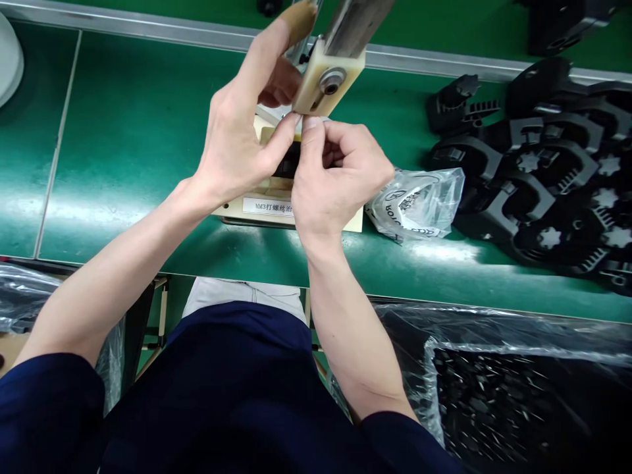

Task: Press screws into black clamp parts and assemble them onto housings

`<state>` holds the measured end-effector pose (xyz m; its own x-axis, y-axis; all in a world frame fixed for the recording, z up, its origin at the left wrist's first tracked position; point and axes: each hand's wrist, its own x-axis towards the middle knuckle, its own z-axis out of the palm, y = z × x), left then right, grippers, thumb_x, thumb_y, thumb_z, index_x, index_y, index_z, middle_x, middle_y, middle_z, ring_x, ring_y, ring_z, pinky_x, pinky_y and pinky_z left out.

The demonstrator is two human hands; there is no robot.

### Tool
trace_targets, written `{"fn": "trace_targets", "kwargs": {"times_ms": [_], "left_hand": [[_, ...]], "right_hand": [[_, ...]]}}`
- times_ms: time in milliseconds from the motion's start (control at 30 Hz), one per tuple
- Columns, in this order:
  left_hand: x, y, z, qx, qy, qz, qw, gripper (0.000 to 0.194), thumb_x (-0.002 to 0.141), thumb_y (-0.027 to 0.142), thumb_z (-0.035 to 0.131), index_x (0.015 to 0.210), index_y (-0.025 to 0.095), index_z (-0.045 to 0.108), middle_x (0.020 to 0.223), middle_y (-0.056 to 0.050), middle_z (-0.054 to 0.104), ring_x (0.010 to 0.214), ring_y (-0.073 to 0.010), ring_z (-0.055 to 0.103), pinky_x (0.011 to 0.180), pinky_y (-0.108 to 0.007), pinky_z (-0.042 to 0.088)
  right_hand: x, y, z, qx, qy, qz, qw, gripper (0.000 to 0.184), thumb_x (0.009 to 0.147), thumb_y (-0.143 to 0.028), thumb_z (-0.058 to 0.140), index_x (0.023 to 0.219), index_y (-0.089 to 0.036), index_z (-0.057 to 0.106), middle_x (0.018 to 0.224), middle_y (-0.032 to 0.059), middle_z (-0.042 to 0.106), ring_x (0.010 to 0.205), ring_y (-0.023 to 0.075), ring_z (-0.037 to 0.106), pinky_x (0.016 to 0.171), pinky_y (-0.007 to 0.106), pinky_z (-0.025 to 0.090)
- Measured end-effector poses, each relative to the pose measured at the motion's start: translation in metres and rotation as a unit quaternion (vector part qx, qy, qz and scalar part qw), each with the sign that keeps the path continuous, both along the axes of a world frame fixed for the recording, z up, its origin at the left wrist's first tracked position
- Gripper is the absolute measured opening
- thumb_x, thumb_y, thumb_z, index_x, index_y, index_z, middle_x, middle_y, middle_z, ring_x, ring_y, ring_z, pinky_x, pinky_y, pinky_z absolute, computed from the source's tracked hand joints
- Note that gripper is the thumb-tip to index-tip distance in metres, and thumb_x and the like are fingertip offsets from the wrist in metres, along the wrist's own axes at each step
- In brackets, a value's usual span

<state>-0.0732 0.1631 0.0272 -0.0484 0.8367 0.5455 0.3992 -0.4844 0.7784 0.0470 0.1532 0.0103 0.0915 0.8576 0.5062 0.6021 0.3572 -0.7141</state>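
Observation:
My left hand (237, 131) is at the fixture, its index finger in a tan finger cot stretched upward and its thumb apart from it. The thumb tip touches the lower edge of a cream block (340, 69) with a round metal bolt, fixed to a metal bar (358, 26). My right hand (336, 171) is closed in a pinch just under the block, beside the left thumb; what it pinches is hidden. Below both hands lies a cream fixture base (237, 207) with a printed label (268, 207). A dark part (288, 161) sits in it, mostly covered by my hands.
A clear plastic bag (419, 204) of small pieces lies right of the fixture. Several black moulded parts (538, 171) are piled at the right of the green bench (138, 131). Below the edge stands a plastic-lined bin (429, 368) of small black pieces. A white round object (7, 59) is far left.

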Motion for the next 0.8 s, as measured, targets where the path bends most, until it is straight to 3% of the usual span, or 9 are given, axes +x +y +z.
{"fn": "trace_targets", "kwargs": {"times_ms": [133, 233, 333, 467, 667, 800], "left_hand": [[-0.006, 0.002, 0.005, 0.082, 0.089, -0.035, 0.992, 0.054, 0.072, 0.018, 0.062, 0.124, 0.025, 0.052, 0.118, -0.004, 0.061, 0.089, -0.0214, 0.065, 0.081, -0.039, 0.055], [-0.008, 0.005, 0.004, 0.079, 0.104, -0.017, 0.991, 0.057, 0.068, 0.017, 0.065, 0.122, 0.026, 0.053, 0.111, -0.004, 0.063, 0.086, -0.0228, 0.064, 0.080, -0.041, 0.056], [-0.009, 0.007, 0.004, 0.055, 0.094, -0.001, 0.994, 0.058, 0.066, 0.019, 0.068, 0.121, 0.028, 0.054, 0.115, -0.004, 0.062, 0.088, -0.0246, 0.064, 0.080, -0.042, 0.056], [-0.011, 0.007, 0.004, 0.109, 0.109, -0.036, 0.987, 0.063, 0.068, 0.015, 0.065, 0.127, 0.029, 0.049, 0.125, -0.004, 0.059, 0.086, -0.0217, 0.065, 0.078, -0.039, 0.056], [-0.011, 0.006, 0.010, 0.015, 0.027, -0.024, 0.999, 0.057, 0.067, 0.020, 0.074, 0.120, 0.029, 0.054, 0.128, -0.006, 0.058, 0.089, -0.0230, 0.064, 0.080, -0.040, 0.057], [-0.012, 0.009, 0.009, 0.005, 0.025, -0.035, 0.999, 0.059, 0.070, 0.022, 0.074, 0.123, 0.026, 0.051, 0.118, -0.007, 0.063, 0.089, -0.0212, 0.062, 0.085, -0.038, 0.055]], "right_hand": [[0.005, 0.002, -0.006, -0.017, -0.014, 0.027, 0.999, 0.029, 0.101, -0.036, 0.042, 0.086, -0.019, 0.060, 0.082, 0.0073, 0.061, 0.084, 0.0206, 0.058, 0.081, 0.036, 0.045], [0.006, 0.003, -0.006, -0.022, -0.021, 0.039, 0.999, 0.029, 0.102, -0.036, 0.040, 0.090, -0.019, 0.061, 0.086, 0.0087, 0.062, 0.089, 0.0214, 0.058, 0.083, 0.037, 0.045], [0.004, 0.003, -0.004, -0.025, -0.034, 0.031, 0.999, 0.029, 0.102, -0.033, 0.042, 0.085, -0.019, 0.060, 0.084, 0.0078, 0.062, 0.084, 0.0196, 0.058, 0.083, 0.036, 0.045], [0.004, 0.004, -0.004, 0.010, -0.040, 0.012, 0.999, 0.030, 0.101, -0.034, 0.045, 0.079, -0.020, 0.060, 0.077, 0.0049, 0.061, 0.077, 0.0174, 0.058, 0.078, 0.035, 0.046], [0.004, 0.007, -0.010, 0.036, -0.001, 0.037, 0.999, 0.033, 0.100, -0.039, 0.042, 0.081, -0.021, 0.062, 0.079, 0.0042, 0.060, 0.086, 0.0212, 0.061, 0.081, 0.039, 0.046], [0.006, 0.006, -0.004, 0.033, 0.031, 0.059, 0.997, 0.029, 0.097, -0.036, 0.049, 0.075, -0.020, 0.061, 0.076, 0.0030, 0.061, 0.080, 0.0190, 0.060, 0.082, 0.039, 0.045]]}}
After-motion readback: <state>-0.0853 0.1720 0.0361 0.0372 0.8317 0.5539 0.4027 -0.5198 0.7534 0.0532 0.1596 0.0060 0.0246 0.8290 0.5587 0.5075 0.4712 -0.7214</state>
